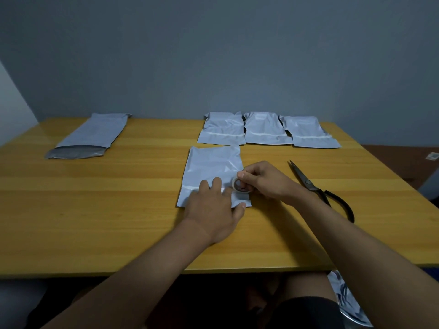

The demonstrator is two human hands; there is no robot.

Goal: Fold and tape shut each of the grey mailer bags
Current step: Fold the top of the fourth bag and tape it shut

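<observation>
A folded grey mailer bag (pixel 213 167) lies in the middle of the wooden table (pixel 118 210), a strip of white tape running across its lower part. My left hand (pixel 213 207) presses flat on the bag's near edge, fingers spread over the tape. My right hand (pixel 263 180) pinches a small roll of white tape (pixel 238 185) at the bag's right edge. Three folded, taped bags (pixel 222 129) (pixel 264 129) (pixel 308 132) lie in a row behind. An unfolded bag (pixel 92 136) with its flap open lies at the far left.
Black scissors (pixel 318 186) lie shut on the table just right of my right forearm, blades pointing away. A grey wall stands behind the table. Below the table's near edge on the right, a crumpled silvery bag (pixel 349 302) shows beside my knee.
</observation>
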